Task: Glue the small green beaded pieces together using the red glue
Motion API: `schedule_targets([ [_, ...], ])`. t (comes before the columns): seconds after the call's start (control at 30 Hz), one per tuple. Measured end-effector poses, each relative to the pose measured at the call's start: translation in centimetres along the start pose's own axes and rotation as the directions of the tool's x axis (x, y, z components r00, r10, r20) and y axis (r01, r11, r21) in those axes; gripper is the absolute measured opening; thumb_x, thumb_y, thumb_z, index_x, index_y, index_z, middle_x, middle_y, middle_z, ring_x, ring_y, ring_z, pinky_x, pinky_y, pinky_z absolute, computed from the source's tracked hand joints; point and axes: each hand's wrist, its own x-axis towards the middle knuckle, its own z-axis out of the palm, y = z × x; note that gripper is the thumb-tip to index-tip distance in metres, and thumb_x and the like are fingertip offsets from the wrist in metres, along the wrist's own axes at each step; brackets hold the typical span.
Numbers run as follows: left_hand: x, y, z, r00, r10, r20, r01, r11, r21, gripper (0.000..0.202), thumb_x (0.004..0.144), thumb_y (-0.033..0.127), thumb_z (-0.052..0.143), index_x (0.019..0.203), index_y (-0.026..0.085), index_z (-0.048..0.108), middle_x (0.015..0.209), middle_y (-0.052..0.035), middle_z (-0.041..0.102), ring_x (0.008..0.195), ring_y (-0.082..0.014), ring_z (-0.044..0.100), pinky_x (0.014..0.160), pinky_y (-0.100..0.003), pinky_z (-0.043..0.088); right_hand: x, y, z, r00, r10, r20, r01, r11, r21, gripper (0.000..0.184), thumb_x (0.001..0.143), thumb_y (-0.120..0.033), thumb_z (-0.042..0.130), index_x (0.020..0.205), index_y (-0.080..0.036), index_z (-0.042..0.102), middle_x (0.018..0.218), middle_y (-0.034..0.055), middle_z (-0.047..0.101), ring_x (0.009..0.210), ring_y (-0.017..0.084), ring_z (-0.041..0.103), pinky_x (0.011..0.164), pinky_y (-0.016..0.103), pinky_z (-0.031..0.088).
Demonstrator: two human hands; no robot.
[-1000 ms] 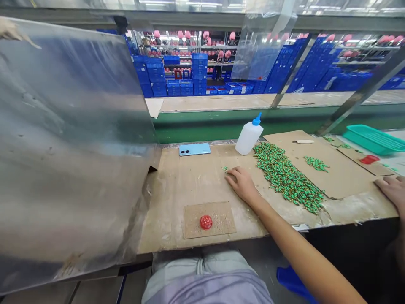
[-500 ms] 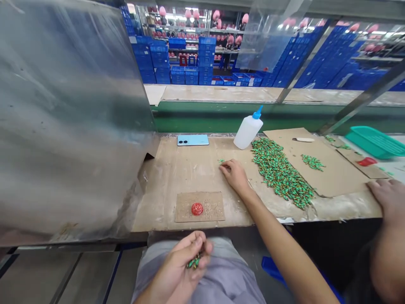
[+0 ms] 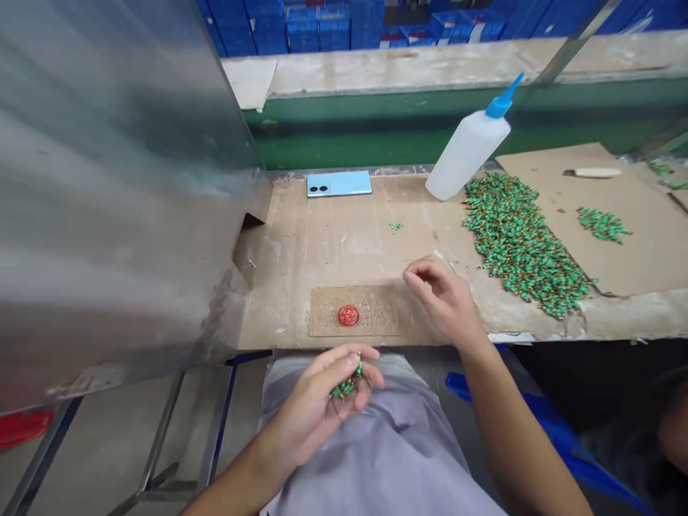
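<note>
My left hand sits cupped over my lap, just below the bench edge, fingers curled round a small clutch of green beads so none spill onto my trousers. My right hand hovers above the bench with nothing in it, fingers loosely bent, thumb and forefinger near each other but apart, just right of the small cardboard pad. On that pad lies a red round piece, flat and within easy reach of both hands. The big heap of green beads spreads to my right, with a smaller scatter on the cardboard sheet beyond it and a few strays near the middle. A glue bottle with a blue nozzle leans at the heap's far end; a light blue phone lies at the back. A large metal panel walls off my left side.
</note>
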Motion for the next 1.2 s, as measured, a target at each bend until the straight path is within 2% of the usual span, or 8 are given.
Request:
schedule_targets([
  [0.1, 0.5, 0.4, -0.1, 0.998, 0.000, 0.058, -0.009, 0.988, 0.156, 0.027, 0.091, 0.039, 0.083, 0.099, 0.013, 0.080, 0.077, -0.0050, 0.072, 0.052, -0.0057, 0.049, 0.049, -0.020, 0.025, -4.4, -4.3, 0.6, 0.996, -0.045, 0.074, 0.036, 0.991, 0.128, 0.010, 0.107, -0.022, 0.061, 0.097, -0.023, 0.066, 0.090, 0.0027, 0.067, 0.085, 0.018, 0.066, 0.076, 0.031, 0.058],
  [0.2, 1.3, 0.4, -0.4, 0.997, 0.031, 0.064, -0.048, 0.959, 0.280, 0.032, 0.096, 0.045, 0.078, 0.098, 0.013, 0.080, 0.076, -0.0036, 0.070, 0.052, -0.0055, 0.044, 0.053, -0.023, 0.028, -6.9, -6.4, 1.9, 0.996, -0.064, 0.063, 0.051, 0.981, 0.185, 0.012, 0.104, -0.014, 0.062, 0.105, -0.023, 0.068, 0.091, 0.0031, 0.067, 0.085, 0.018, 0.067, 0.072, 0.030, 0.059],
  [0.3, 1.7, 0.2, -0.8, 0.996, 0.078, 0.039, -0.087, 0.936, 0.341, 0.033, 0.097, 0.048, 0.077, 0.098, 0.015, 0.081, 0.073, -0.0015, 0.068, 0.051, -0.0057, 0.039, 0.052, -0.024, 0.027, -7.6, -6.3, 2.6, 0.994, -0.096, 0.052, 0.085, 0.978, 0.188, 0.018, 0.101, -0.009, 0.063, 0.109, -0.023, 0.071, 0.093, 0.0047, 0.068, 0.083, 0.018, 0.068, 0.071, 0.031, 0.061],
  [0.4, 1.8, 0.0, -1.5, 0.997, 0.074, 0.029, -0.079, 0.934, 0.349, 0.034, 0.093, 0.049, 0.081, 0.097, 0.016, 0.081, 0.069, -0.0001, 0.067, 0.050, -0.0060, 0.038, 0.050, -0.023, 0.027, -7.5, -5.7, 2.8, 0.984, -0.162, 0.073, 0.145, 0.970, 0.193, 0.019, 0.101, -0.011, 0.064, 0.111, -0.023, 0.073, 0.094, 0.0056, 0.068, 0.081, 0.019, 0.069, 0.069, 0.032, 0.061],
  [0.63, 1.2, -0.1, -3.4, 0.993, 0.121, -0.014, -0.102, 0.889, 0.447, 0.033, 0.091, 0.052, 0.082, 0.092, 0.019, 0.077, 0.066, 0.0011, 0.068, 0.051, -0.0077, 0.039, 0.047, -0.021, 0.028, -7.3, -5.7, 3.5, 0.965, -0.236, 0.117, 0.203, 0.949, 0.242, 0.018, 0.102, -0.010, 0.062, 0.114, -0.020, 0.071, 0.093, 0.0063, 0.073, 0.082, 0.019, 0.071, 0.067, 0.031, 0.060],
  [0.83, 0.8, 0.6, -2.7, 0.970, 0.242, 0.004, -0.196, 0.775, 0.601, 0.025, 0.095, 0.043, 0.080, 0.085, 0.020, 0.077, 0.065, 0.0020, 0.068, 0.053, -0.0093, 0.045, 0.051, -0.022, 0.034, -7.4, -5.6, 4.0, 0.954, -0.270, 0.129, 0.232, 0.939, 0.254, 0.023, 0.096, -0.006, 0.063, 0.114, -0.020, 0.068, 0.091, 0.0062, 0.075, 0.071, 0.018, 0.066, 0.061, 0.033, 0.055],
  [1.03, 0.8, 1.2, -2.3, 0.972, 0.234, 0.007, -0.191, 0.772, 0.606, 0.019, 0.095, 0.037, 0.080, 0.086, 0.021, 0.078, 0.064, 0.0033, 0.069, 0.051, -0.0094, 0.048, 0.054, -0.022, 0.040, -7.3, -5.2, 3.9, 0.955, -0.278, 0.109, 0.240, 0.932, 0.270, 0.029, 0.093, -0.003, 0.062, 0.118, -0.018, 0.067, 0.092, 0.0082, 0.077, 0.071, 0.019, 0.068, 0.061, 0.034, 0.056],
  [1.2, 0.6, 1.6, -2.2, 0.962, 0.274, 0.021, -0.207, 0.673, 0.710, 0.011, 0.095, 0.027, 0.074, 0.086, 0.020, 0.075, 0.069, 0.0021, 0.071, 0.062, -0.0120, 0.061, 0.060, -0.020, 0.045, -6.8, -5.6, 3.6, 0.952, -0.264, 0.155, 0.226, 0.948, 0.224, 0.017, 0.101, -0.008, 0.060, 0.112, -0.018, 0.067, 0.092, 0.0081, 0.077, 0.076, 0.019, 0.071, 0.064, 0.033, 0.058],
])
